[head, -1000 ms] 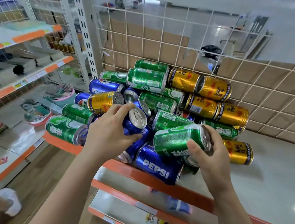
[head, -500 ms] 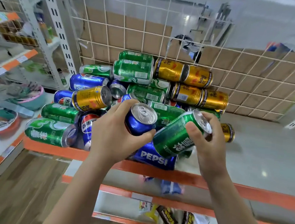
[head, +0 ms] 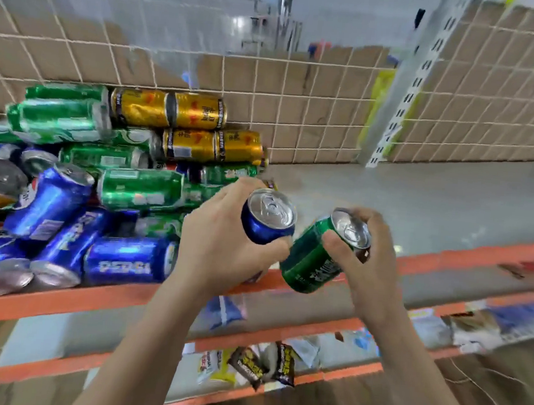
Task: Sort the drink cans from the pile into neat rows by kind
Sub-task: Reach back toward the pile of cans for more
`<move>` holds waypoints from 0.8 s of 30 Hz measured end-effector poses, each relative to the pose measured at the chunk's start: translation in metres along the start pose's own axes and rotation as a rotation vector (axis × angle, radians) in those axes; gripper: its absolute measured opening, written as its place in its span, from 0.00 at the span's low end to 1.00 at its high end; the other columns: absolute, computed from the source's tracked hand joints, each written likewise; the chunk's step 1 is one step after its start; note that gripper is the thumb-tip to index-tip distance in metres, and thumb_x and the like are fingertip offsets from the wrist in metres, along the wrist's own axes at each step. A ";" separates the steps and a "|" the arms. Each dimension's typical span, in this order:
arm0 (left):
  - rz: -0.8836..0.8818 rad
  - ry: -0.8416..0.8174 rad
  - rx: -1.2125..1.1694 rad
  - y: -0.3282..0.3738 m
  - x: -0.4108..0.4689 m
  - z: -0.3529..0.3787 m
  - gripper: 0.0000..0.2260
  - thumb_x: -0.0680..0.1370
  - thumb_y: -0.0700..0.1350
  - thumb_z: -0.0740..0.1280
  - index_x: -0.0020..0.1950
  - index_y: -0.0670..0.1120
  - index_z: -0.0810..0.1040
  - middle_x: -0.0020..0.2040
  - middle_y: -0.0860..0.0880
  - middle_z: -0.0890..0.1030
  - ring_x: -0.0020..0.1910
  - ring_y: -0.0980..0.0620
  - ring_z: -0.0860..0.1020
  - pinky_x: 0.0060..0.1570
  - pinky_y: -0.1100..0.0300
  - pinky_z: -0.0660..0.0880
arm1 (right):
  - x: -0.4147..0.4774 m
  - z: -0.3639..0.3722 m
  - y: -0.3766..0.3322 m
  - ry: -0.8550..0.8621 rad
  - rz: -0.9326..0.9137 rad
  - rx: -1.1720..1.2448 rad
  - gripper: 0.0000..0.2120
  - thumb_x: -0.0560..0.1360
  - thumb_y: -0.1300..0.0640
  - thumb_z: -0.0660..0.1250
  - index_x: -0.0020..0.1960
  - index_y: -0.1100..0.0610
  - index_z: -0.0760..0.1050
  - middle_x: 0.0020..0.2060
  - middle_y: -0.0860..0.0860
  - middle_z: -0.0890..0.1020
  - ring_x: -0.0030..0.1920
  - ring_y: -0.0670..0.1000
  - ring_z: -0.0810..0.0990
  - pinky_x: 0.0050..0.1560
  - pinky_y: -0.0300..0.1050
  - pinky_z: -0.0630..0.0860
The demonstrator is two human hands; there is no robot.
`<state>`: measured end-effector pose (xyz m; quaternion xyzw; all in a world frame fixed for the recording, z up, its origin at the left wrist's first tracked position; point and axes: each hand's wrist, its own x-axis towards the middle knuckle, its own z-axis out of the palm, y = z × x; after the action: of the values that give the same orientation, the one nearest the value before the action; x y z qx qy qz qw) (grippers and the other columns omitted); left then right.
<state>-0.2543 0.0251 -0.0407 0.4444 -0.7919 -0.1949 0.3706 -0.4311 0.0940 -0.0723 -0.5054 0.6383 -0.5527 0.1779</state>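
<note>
Blue in one fist, green in the other: a person sorting drink cans in a store holds one of each kind, both clear of the heap. L hand (head: pixel 220 242) is wrapped round a blue can (head: pixel 266 223), fingers behind the body and thumb across the front, lid tipped toward the camera. R hand (head: pixel 367 262) grips a green can (head: pixel 309 262) near its top rim, thumb on the near side. The can slants down and left so its base sits just beside the blue one; whether the two touch is hard to tell through the blur.

Both hang over the orange front edge (head: pixel 57 300), just right of the pile (head: pixel 106 181). That pile lies jumbled at the left end against the wire-mesh back (head: pixel 297 130), w/ cardboard (head: pixel 302 76) behind it. Blue cans crowd the front of the heap, green ones the middle, gold cans (head: pixel 170 110) the top rear.

Grey shelf deck (head: pixel 421 199) to the right shows no rows as yet, which is prob. why both cans are held on that side: it's where room for lines exists. One kind per hand looks deliberate, as each could be set in its own row w/o a second reach. Task appears barely begun. Snack packets (head: pixel 261 363) lie lower down the rack.
</note>
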 end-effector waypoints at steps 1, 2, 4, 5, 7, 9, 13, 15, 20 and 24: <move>0.014 -0.016 -0.017 0.014 0.002 0.020 0.25 0.59 0.64 0.64 0.52 0.56 0.73 0.46 0.58 0.79 0.45 0.55 0.76 0.43 0.60 0.71 | -0.001 -0.022 0.011 0.021 0.015 -0.006 0.21 0.64 0.36 0.64 0.53 0.44 0.70 0.52 0.48 0.76 0.52 0.41 0.74 0.49 0.30 0.68; 0.021 -0.028 -0.041 0.027 0.004 0.041 0.25 0.58 0.65 0.64 0.51 0.56 0.72 0.45 0.59 0.78 0.45 0.54 0.77 0.43 0.59 0.72 | -0.001 -0.045 0.022 0.036 0.034 -0.013 0.21 0.64 0.36 0.64 0.53 0.44 0.70 0.52 0.48 0.76 0.52 0.42 0.75 0.50 0.32 0.68; 0.002 -0.058 -0.109 0.057 0.006 0.087 0.24 0.57 0.66 0.64 0.49 0.58 0.71 0.41 0.63 0.76 0.44 0.55 0.77 0.43 0.60 0.72 | -0.002 -0.094 0.043 0.044 0.079 -0.029 0.25 0.63 0.35 0.63 0.55 0.47 0.70 0.53 0.49 0.76 0.53 0.41 0.74 0.49 0.31 0.68; -0.006 -0.084 -0.141 0.072 0.008 0.110 0.24 0.56 0.66 0.65 0.49 0.60 0.70 0.41 0.65 0.75 0.44 0.56 0.77 0.44 0.60 0.73 | -0.002 -0.118 0.053 0.050 0.094 -0.036 0.27 0.63 0.34 0.63 0.56 0.49 0.70 0.54 0.50 0.75 0.52 0.40 0.74 0.48 0.27 0.67; -0.015 -0.146 -0.207 0.100 0.009 0.154 0.24 0.56 0.66 0.67 0.49 0.62 0.69 0.42 0.64 0.77 0.45 0.56 0.78 0.46 0.57 0.75 | -0.002 -0.162 0.072 0.070 0.119 -0.080 0.29 0.63 0.35 0.64 0.57 0.51 0.70 0.54 0.51 0.74 0.51 0.39 0.73 0.47 0.25 0.66; 0.001 -0.195 -0.257 0.128 0.012 0.193 0.25 0.56 0.66 0.68 0.49 0.60 0.69 0.44 0.60 0.79 0.45 0.56 0.79 0.46 0.53 0.77 | -0.002 -0.203 0.087 0.109 0.157 -0.136 0.27 0.63 0.36 0.65 0.56 0.49 0.69 0.54 0.50 0.74 0.51 0.41 0.73 0.46 0.25 0.66; 0.026 -0.271 -0.343 0.184 0.021 0.252 0.27 0.54 0.66 0.68 0.50 0.58 0.71 0.45 0.61 0.79 0.46 0.56 0.78 0.46 0.53 0.76 | -0.004 -0.272 0.110 0.155 0.211 -0.167 0.20 0.65 0.41 0.67 0.54 0.47 0.71 0.52 0.48 0.74 0.48 0.33 0.72 0.44 0.24 0.66; 0.051 -0.306 -0.371 0.207 0.028 0.276 0.26 0.55 0.66 0.68 0.49 0.59 0.71 0.45 0.61 0.78 0.46 0.56 0.78 0.47 0.53 0.77 | -0.003 -0.299 0.120 0.200 0.234 -0.190 0.21 0.65 0.41 0.67 0.55 0.47 0.72 0.52 0.48 0.73 0.49 0.32 0.71 0.44 0.23 0.65; 0.088 -0.359 -0.460 0.257 0.050 0.333 0.24 0.57 0.65 0.70 0.47 0.57 0.71 0.43 0.62 0.79 0.44 0.59 0.78 0.46 0.54 0.77 | 0.011 -0.354 0.147 0.355 0.289 -0.194 0.21 0.64 0.39 0.68 0.53 0.45 0.73 0.52 0.47 0.74 0.51 0.38 0.72 0.47 0.33 0.67; 0.070 -0.404 -0.503 0.287 0.076 0.383 0.26 0.55 0.66 0.70 0.48 0.54 0.73 0.43 0.59 0.80 0.44 0.55 0.79 0.46 0.51 0.77 | 0.033 -0.392 0.171 0.422 0.309 -0.200 0.17 0.64 0.41 0.69 0.50 0.43 0.73 0.50 0.45 0.74 0.50 0.38 0.72 0.46 0.30 0.66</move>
<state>-0.7313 0.1046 -0.0745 0.2638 -0.7911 -0.4561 0.3106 -0.8298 0.2514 -0.0854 -0.2911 0.7820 -0.5464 0.0726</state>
